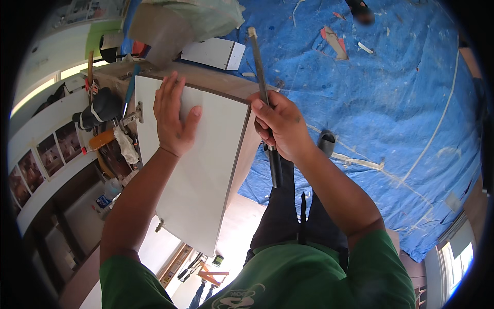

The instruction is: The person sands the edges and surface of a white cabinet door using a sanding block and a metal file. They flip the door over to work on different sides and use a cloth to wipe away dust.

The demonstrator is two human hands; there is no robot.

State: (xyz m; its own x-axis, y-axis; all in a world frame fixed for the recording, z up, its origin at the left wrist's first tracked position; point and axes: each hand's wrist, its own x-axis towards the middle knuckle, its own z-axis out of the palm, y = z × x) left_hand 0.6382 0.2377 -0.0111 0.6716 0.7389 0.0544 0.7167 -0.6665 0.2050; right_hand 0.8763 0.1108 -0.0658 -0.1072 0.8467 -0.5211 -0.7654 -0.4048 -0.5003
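A white cabinet door panel point(200, 154) with a dark edge stands before me on a wooden cabinet or box point(239, 87). My left hand point(175, 119) lies flat against the door's upper part, thumb spread, gripping nothing. One metal concealed hinge point(135, 115) projects from the door's left edge; a second hinge point(159, 225) sits lower down. Just beyond the right edge, my right hand point(279, 125) grips a long, narrow metal tool point(259, 63), apparently a file, with a black handle point(276, 170). Its pale tip points away from me; part of its shaft is hidden by my fingers.
A blue tarpaulin point(370, 96) covers the floor, with scraps point(335, 42) on it. Left of the door are a blue-handled tool point(131, 90), a black tool with a strap point(101, 108) and an orange-handled tool point(102, 140). A white box-like piece point(210, 53) lies beyond.
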